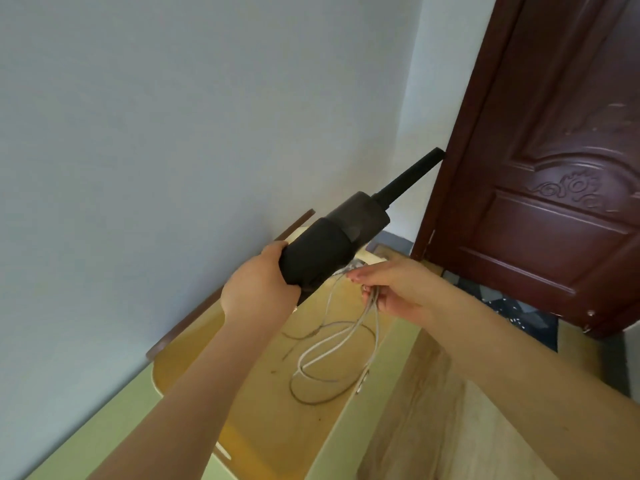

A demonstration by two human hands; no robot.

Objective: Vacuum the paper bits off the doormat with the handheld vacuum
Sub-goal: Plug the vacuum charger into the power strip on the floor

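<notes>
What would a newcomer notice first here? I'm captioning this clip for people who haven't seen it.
The black handheld vacuum at the centre, gripped at its rear by the left hand, nozzle aimed up toward the dark red door on the right. Just beside it, the right hand holds a bunch of pale cable whose loops hang over the yellow tabletop. A patterned doormat with white bits lies at the door's foot.

wall [173,133] close left, door [554,168] right (cable [332,344] dangling between)
</notes>
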